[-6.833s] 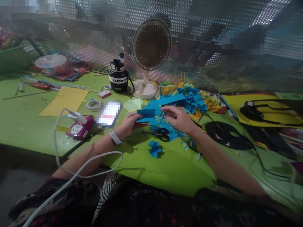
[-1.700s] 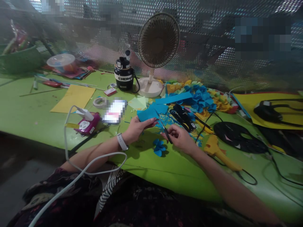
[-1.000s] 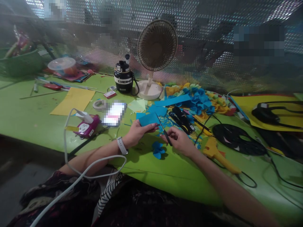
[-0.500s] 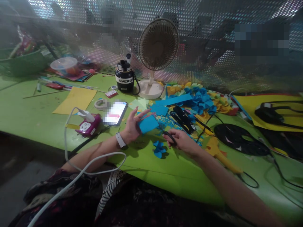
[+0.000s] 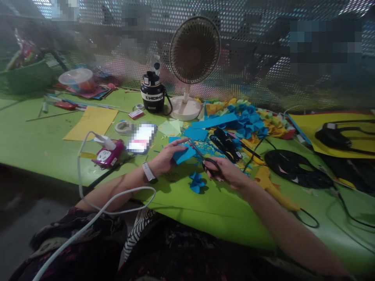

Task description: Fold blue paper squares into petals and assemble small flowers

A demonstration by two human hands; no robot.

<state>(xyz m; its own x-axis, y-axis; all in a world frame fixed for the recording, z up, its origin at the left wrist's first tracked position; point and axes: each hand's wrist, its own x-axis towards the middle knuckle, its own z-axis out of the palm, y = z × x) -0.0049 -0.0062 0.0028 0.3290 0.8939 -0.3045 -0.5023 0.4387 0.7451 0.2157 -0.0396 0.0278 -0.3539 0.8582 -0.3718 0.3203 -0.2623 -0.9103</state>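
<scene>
My left hand (image 5: 166,159), with a pale watch band at the wrist, is closed on a piece of blue paper (image 5: 183,155). Fingers of my right hand (image 5: 224,171) are wrapped round the black handles of a pair of scissors (image 5: 211,160). The metal blades reach up and left to the paper's upper edge; whether they are cutting it I cannot tell. Just below, a blue paper flower (image 5: 196,182) lies on the green table (image 5: 164,191). Behind the hands are blue paper sheets (image 5: 195,134) and small blue and yellow scraps.
A black stapler (image 5: 225,145) lies beyond my right hand, with a yellow glue gun (image 5: 275,191) to the right. Phone (image 5: 142,138), purple power socket (image 5: 108,154) and a white cable (image 5: 117,195) are at the left. A fan (image 5: 187,107) and black bottle (image 5: 152,93) stand behind.
My left fingers, spread before, have closed on the blue paper. The scissors have come up with their blades against its upper edge. The camera view has shifted slightly.
</scene>
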